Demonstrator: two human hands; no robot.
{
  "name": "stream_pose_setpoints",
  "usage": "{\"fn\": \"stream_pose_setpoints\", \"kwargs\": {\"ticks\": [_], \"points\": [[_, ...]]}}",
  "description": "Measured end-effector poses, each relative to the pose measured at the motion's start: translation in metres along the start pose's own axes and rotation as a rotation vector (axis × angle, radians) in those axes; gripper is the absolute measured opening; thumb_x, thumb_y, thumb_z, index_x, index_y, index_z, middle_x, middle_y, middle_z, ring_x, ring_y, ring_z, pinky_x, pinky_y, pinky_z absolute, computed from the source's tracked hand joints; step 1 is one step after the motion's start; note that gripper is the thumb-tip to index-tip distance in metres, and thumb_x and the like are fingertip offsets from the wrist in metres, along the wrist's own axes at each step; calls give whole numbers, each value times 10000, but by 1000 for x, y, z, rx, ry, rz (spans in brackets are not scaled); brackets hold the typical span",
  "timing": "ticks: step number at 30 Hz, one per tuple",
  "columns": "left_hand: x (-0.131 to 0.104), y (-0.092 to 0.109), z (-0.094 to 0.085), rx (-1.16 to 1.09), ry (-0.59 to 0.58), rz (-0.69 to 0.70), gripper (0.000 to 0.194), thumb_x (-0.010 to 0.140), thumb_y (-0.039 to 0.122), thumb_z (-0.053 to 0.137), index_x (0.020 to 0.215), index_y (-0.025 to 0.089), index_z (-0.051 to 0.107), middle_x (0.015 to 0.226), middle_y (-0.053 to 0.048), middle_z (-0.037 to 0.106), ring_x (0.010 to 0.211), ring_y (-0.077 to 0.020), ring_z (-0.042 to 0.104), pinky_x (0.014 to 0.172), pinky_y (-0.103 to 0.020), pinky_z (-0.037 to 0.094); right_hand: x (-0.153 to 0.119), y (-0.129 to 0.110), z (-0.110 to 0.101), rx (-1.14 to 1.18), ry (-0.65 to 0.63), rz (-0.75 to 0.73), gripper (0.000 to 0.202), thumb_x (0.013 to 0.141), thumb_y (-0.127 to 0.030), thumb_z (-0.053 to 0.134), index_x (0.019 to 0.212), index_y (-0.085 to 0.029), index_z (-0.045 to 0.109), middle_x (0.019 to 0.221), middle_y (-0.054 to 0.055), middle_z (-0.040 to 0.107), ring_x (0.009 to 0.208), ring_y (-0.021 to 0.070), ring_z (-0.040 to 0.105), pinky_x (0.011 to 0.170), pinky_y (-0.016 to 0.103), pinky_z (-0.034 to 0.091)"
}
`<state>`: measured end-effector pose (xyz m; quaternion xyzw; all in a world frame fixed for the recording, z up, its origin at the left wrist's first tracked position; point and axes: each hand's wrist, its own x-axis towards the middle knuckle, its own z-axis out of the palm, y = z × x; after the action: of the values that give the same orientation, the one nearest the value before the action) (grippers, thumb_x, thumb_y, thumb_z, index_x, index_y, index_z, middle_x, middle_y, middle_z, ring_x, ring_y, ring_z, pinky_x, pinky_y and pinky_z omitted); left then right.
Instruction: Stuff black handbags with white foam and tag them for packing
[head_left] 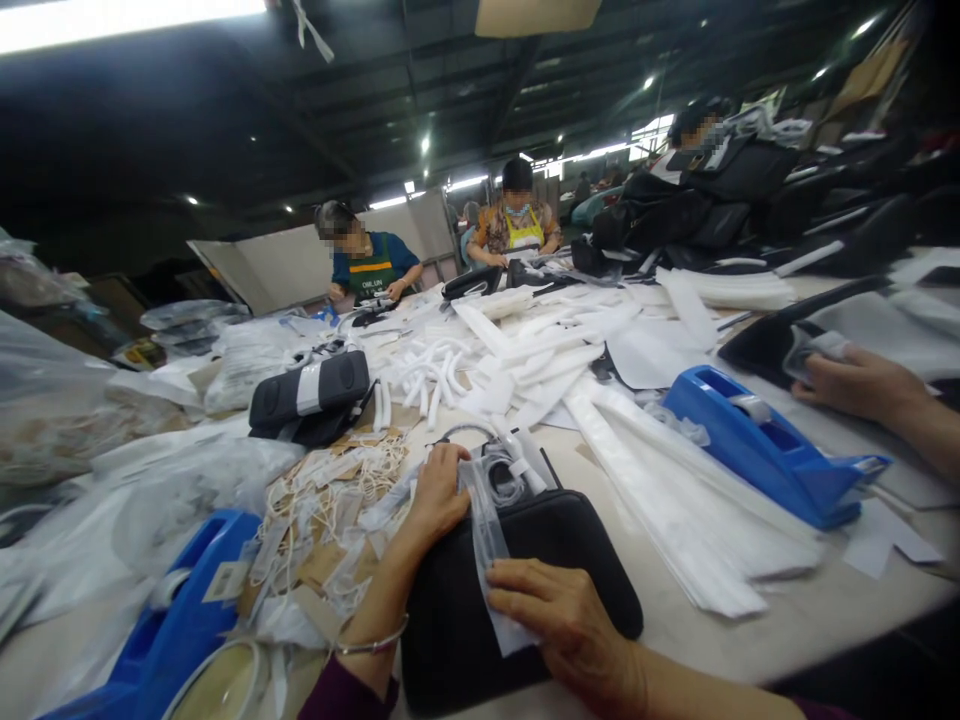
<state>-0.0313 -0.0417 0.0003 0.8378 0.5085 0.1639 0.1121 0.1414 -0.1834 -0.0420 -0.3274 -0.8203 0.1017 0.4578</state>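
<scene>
Currently, a flat, round-cornered black case (551, 530) is lying at six o'clock in the view, a narrow, translucent plastic strip (489, 540) running down over it. The person's left hand (441, 495) is resting at the strip's twelve o'clock end (whether it is pinching anything, one cannot tell). The right hand (562, 615) is laying its fingers on the strip's lower part; its thumb is hidden, so its grip is staying unclear. A blue plastic tape dispenser (757, 450) is sitting at two o'clock from the case.
</scene>
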Motion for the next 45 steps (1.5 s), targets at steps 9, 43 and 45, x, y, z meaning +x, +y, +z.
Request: {"fn": "stream_pose_setpoints", "kwargs": {"ticks": [9, 43, 45], "points": [[24, 3, 7, 214, 111, -58, 161, 790, 97, 446, 848, 245, 471, 918, -32, 556, 777, -205, 558, 648, -299, 356, 1, 5, 1, -149, 26, -96, 289, 935, -206, 388, 1045, -178, 654, 1084, 83, 703, 1057, 192, 642, 819, 292, 572], [20, 0, 18, 163, -13, 216, 186, 834, 120, 496, 958, 219, 594, 1028, -58, 583, 1019, -210, 521, 886, -318, 430, -12, -5, 7, -425, -175, -189, 284, 936, -115, 418, 1120, -119, 633, 1255, 119, 615, 1255, 272, 498, 894, 365, 550], [17, 2, 16, 198, -18, 222, 198, 838, 131, 507, 992, 222, 593, 1039, -60, 592, 1044, -217, 511, 897, -328, 423, -14, -6, 7, -427, -172, -192, 295, 937, -111, 409, 1134, -119, 629, 1264, 123, 609, 1272, 269, 482, 901, 364, 545]]}}
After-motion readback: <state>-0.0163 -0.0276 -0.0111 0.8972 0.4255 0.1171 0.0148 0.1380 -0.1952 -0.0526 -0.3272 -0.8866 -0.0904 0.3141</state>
